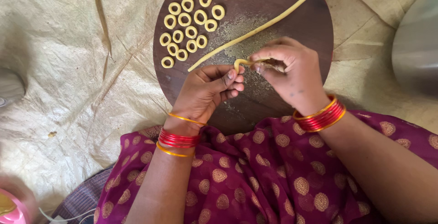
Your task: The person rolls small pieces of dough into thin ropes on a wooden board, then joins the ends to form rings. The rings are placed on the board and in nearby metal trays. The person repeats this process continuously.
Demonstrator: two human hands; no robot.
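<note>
The left hand (207,92) and right hand (285,71) pinch a short curl of dough (242,63) between closed fingertips, just above the round board (278,14). Squeezed too hard, I judge the soft strip could tear or flatten. The right palm hides the strip's far end, and the rings (189,21) at the top are cut off

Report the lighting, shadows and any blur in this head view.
Head view: soft, even daylight, no harsh glare; faint shadows under the left hand and right hand on the round wooden board; dough rings sharp; the pink object and grey metal vessel at the edges are blurred.
</note>
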